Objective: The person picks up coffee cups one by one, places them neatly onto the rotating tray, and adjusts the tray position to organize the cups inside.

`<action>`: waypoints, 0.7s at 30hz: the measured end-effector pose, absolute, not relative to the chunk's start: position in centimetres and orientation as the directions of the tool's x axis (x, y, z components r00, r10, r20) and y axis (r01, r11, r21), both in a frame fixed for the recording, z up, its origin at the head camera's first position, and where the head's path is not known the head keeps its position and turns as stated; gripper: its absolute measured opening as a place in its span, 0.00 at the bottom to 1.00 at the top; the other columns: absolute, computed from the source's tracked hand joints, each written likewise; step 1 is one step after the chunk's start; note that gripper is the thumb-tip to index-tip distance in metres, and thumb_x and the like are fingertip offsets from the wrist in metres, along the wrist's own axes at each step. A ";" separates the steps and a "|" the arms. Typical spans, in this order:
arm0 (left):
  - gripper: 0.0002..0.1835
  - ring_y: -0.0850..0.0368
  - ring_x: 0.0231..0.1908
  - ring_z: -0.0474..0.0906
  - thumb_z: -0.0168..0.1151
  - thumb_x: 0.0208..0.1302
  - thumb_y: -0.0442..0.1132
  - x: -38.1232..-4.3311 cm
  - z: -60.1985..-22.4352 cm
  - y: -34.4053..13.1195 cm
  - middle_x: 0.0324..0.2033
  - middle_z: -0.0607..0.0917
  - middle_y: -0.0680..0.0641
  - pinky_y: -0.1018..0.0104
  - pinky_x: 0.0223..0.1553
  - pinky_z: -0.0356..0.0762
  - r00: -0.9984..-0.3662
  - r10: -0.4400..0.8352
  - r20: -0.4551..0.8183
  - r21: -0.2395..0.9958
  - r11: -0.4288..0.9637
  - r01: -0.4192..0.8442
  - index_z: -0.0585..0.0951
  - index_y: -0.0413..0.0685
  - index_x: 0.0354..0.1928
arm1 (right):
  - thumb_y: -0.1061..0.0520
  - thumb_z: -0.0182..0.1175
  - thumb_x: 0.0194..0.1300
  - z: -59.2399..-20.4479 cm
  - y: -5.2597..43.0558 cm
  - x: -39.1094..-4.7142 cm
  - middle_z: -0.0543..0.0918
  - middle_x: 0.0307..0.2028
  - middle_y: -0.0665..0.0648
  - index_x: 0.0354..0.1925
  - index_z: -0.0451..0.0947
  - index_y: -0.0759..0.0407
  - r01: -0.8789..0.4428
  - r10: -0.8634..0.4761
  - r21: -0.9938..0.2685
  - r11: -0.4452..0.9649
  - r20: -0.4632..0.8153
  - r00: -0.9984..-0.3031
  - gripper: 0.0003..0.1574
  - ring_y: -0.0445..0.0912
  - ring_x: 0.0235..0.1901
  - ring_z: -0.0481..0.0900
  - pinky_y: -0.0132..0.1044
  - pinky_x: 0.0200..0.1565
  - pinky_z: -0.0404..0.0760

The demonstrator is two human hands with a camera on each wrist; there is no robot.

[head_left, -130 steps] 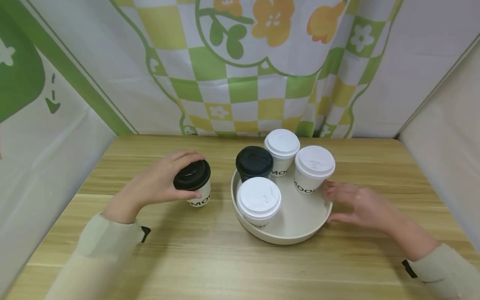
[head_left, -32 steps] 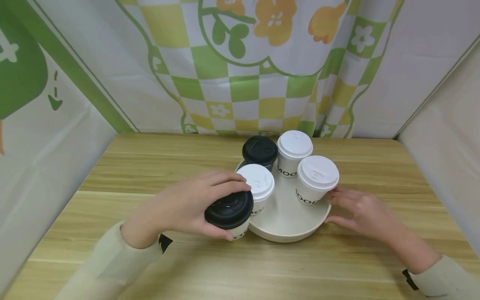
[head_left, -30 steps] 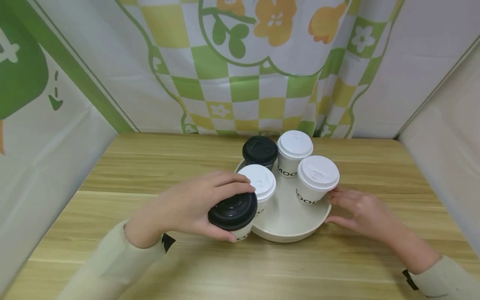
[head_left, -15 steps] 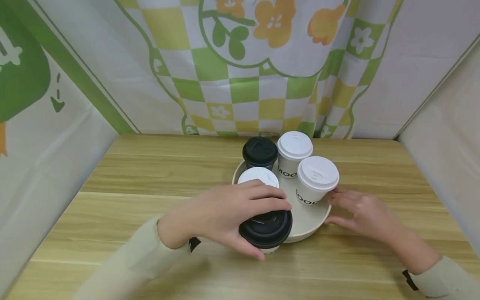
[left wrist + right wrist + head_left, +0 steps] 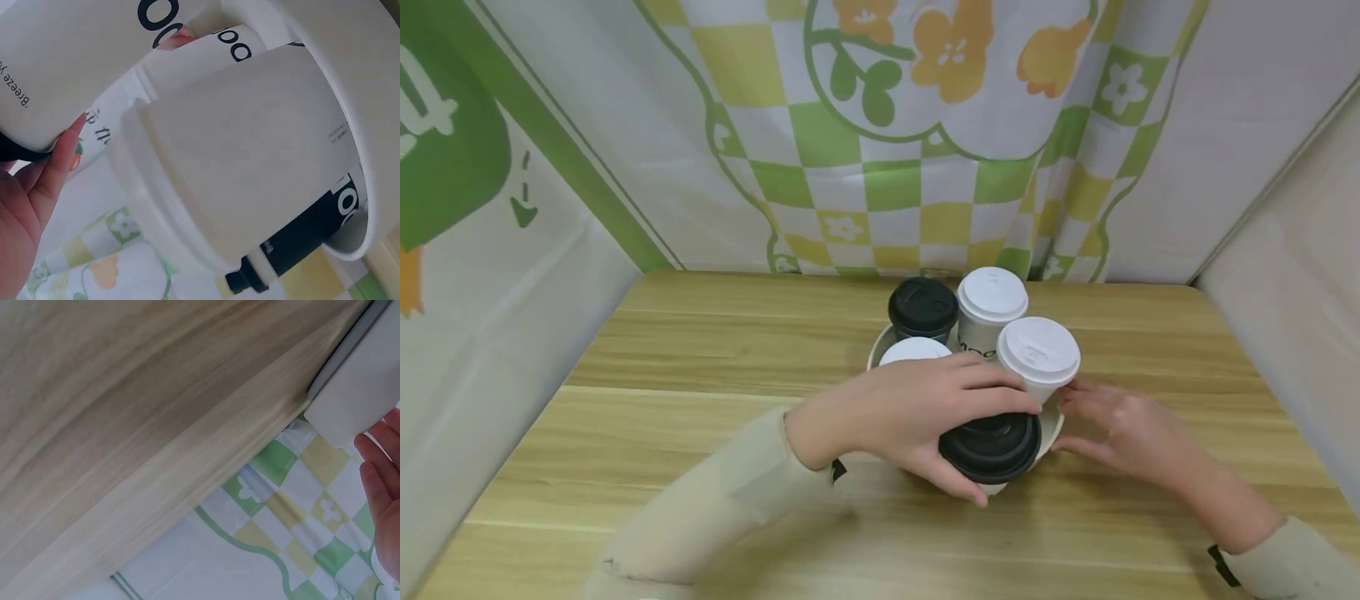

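Observation:
My left hand grips a white paper coffee cup with a black lid, thumb in front and fingers across the lid. It holds this cup over the front right of a round cream tray. In the left wrist view the cup's white side shows beside the tray wall. My right hand touches the tray's outer right side with extended fingers; the right wrist view shows its fingertips against the tray wall. On the tray stand a dark cup with black lid and white-lidded cups.
Another white-lidded cup stands at the tray's back, and one more white lid is partly hidden behind my left hand. The wooden table ends at a checkered curtain; pale walls rise on both sides.
My left hand has carried the black-lidded cup from the left of the table rightward, past the front-left white lid, to the tray's front right. My right hand stays at the tray's side.

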State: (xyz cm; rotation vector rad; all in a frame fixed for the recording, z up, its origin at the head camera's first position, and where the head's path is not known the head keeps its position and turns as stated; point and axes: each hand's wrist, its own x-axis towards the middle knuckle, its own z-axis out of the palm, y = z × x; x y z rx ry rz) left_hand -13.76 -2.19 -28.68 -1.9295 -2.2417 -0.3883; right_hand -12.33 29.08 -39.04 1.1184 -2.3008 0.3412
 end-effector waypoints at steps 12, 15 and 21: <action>0.47 0.60 0.61 0.72 0.70 0.50 0.69 -16.1 -29.7 -0.4 0.61 0.75 0.51 0.72 0.65 0.67 -0.175 0.940 0.293 0.141 0.138 0.980 0.71 0.51 0.67 | 0.27 0.51 0.66 -39.3 29.2 -12.3 0.90 0.38 0.58 0.36 0.86 0.59 -0.782 -0.640 0.023 0.622 0.591 -0.492 0.39 0.54 0.40 0.88 0.44 0.33 0.84; 0.47 0.60 0.62 0.72 0.70 0.51 0.69 -16.6 -29.9 -0.3 0.61 0.75 0.51 0.71 0.65 0.67 -0.183 0.940 0.288 0.152 0.143 0.978 0.70 0.50 0.67 | 0.27 0.51 0.66 -39.3 29.2 -12.3 0.90 0.38 0.58 0.36 0.86 0.59 -0.781 -0.638 0.019 0.624 0.590 -0.495 0.39 0.54 0.40 0.88 0.44 0.33 0.84; 0.46 0.59 0.60 0.73 0.71 0.51 0.67 -17.1 -30.5 -0.4 0.61 0.75 0.51 0.69 0.63 0.70 -0.222 0.946 0.235 0.191 0.179 0.965 0.70 0.51 0.67 | 0.27 0.49 0.67 -39.3 29.2 -12.2 0.90 0.37 0.58 0.36 0.86 0.61 -0.775 -0.636 0.010 0.632 0.578 -0.511 0.41 0.55 0.40 0.88 0.44 0.34 0.85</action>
